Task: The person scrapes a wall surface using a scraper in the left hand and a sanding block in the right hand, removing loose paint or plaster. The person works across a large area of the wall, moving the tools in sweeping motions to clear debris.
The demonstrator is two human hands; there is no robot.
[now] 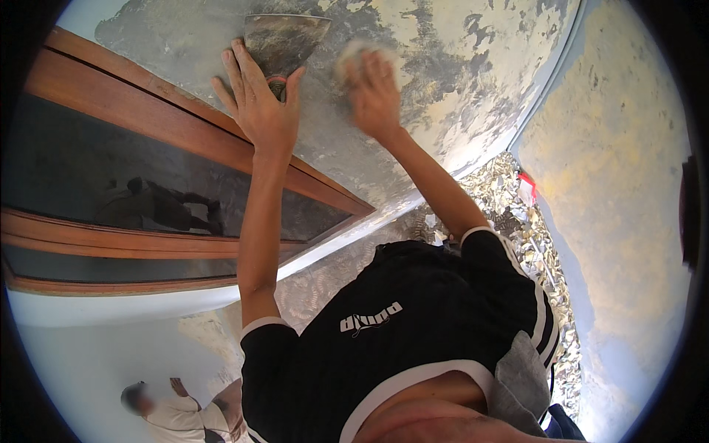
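My left hand (263,105) lies against the patchy wall (327,133) with its fingers spread beside a wide scraper blade (285,39). The scraper's handle sits between thumb and palm, with a red ring at its neck. Blurred, my right hand (374,88) presses a pale pad or cloth (354,52) flat on the wall, to the right of the scraper. What the pad is made of cannot be told. Grey patches and cream flaking paint cover the wall around both hands.
A wooden window frame (166,127) with dark glass runs along the wall at left. Paint flakes (532,243) cover the floor at right, near a red and white object (526,188). Another person (183,415) is at lower left. A second wall (615,138) rises at right.
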